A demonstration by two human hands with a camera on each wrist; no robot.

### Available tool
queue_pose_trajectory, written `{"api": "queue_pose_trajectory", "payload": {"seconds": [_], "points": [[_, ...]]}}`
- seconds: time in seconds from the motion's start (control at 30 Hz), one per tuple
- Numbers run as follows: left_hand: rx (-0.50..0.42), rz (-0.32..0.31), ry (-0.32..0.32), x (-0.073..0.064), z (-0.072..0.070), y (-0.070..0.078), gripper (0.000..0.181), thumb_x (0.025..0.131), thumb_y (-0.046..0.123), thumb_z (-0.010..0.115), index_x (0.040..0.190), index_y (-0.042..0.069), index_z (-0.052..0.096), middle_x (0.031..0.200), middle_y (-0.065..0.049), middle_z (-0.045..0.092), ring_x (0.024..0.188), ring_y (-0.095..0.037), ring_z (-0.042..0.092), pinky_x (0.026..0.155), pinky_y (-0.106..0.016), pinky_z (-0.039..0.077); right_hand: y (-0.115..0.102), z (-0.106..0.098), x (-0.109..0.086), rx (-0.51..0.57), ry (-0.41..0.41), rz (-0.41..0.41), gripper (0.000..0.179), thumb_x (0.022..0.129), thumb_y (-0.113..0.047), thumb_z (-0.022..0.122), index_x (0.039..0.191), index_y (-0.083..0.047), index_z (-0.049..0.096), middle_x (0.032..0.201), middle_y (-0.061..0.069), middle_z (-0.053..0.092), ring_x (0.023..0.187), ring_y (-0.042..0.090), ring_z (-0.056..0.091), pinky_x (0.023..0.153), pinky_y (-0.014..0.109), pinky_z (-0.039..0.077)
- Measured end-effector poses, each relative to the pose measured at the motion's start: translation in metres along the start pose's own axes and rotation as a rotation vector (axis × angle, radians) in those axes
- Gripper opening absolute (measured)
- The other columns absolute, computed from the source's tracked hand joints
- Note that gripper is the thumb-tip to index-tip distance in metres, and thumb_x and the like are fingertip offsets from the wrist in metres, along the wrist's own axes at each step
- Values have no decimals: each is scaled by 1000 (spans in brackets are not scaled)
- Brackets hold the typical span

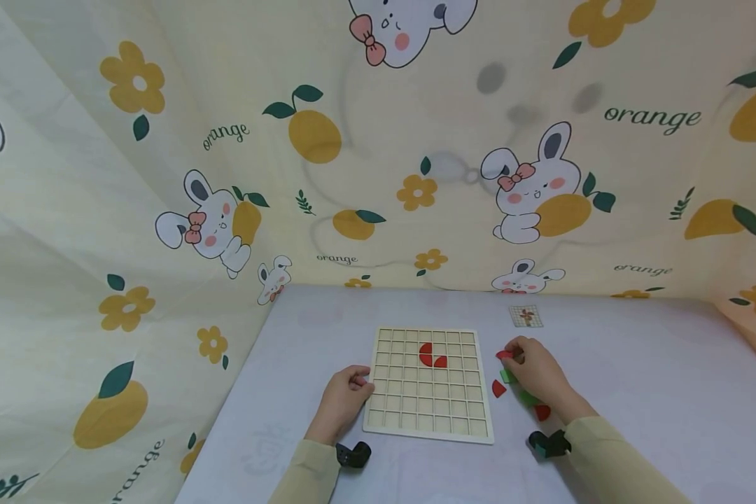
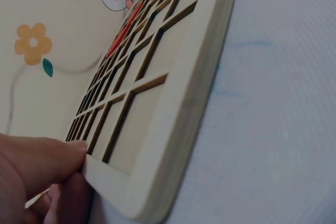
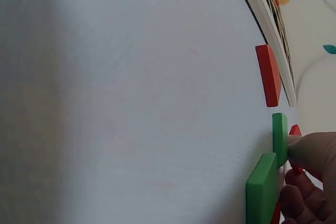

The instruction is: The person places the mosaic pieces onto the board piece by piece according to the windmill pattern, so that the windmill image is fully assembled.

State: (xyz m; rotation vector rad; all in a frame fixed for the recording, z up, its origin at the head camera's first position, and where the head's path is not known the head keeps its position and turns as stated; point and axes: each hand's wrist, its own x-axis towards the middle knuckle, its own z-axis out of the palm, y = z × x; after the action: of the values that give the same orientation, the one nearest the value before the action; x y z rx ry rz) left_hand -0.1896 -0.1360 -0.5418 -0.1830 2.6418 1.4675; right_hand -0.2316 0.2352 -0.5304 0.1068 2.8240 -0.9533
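A pale wooden grid board (image 1: 428, 436) lies on the table, with three red quarter-circle pieces (image 1: 440, 362) set in its upper middle cells. At its left edge my left hand (image 1: 342, 399) pinches the frame, the thumb on top in the left wrist view. My right hand (image 1: 537, 371) is to the right of the board, pinching a red quarter-circle piece (image 1: 502, 355) between thumb and fingertips. Under and beside that hand lie a green piece (image 3: 280, 137), a larger green piece (image 3: 261, 188) and a red piece (image 1: 542, 413). Another red quarter-circle piece (image 1: 498, 388) rests nearer the board.
A small pattern card (image 1: 526, 316) with a gridded picture lies at the back right of the white table (image 1: 655, 392). Behind and to the left hangs a cream curtain (image 1: 378, 189) printed with rabbits and oranges. Each wrist carries a black camera (image 1: 354, 456).
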Motion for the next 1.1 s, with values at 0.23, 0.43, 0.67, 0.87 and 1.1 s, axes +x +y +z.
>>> {"api": "queue_pose_trajectory", "payload": {"seconds": [0.23,0.43,0.67,0.87,1.1], "points": [[-3,7,1,0,1,-1,34,91,12,70,125,5,67,95,-4,61,80,-15,56,65,-21,47,-2,-4,-4,2,8,-4,30,97,-18,67,121,-3,57,104,15,62,88,24,55,69,29,52],[-2,6,2,-1,0,0,34,91,12,70,124,5,67,95,-4,61,81,-15,56,65,-22,47,-5,-2,-6,7,29,-14,25,99,-19,62,119,-5,57,105,13,65,89,24,58,70,30,52],[-2,1,6,-1,0,1,34,91,12,71,124,5,67,94,-4,61,80,-15,56,65,-22,47,-15,12,-5,96,45,-45,21,100,-21,59,117,-8,57,105,11,65,87,22,57,64,30,49],[3,0,5,-1,0,2,34,91,12,70,124,5,67,95,-4,61,80,-15,56,65,-21,47,-31,29,-8,193,36,-35,24,100,-23,59,120,-10,57,107,10,61,85,22,57,60,28,50],[8,-5,0,-2,0,3,35,91,11,70,125,5,66,95,-5,61,80,-15,56,64,-22,47,-51,42,-11,210,26,-24,24,100,-23,60,121,-13,58,107,8,61,95,22,56,73,27,49]]}}
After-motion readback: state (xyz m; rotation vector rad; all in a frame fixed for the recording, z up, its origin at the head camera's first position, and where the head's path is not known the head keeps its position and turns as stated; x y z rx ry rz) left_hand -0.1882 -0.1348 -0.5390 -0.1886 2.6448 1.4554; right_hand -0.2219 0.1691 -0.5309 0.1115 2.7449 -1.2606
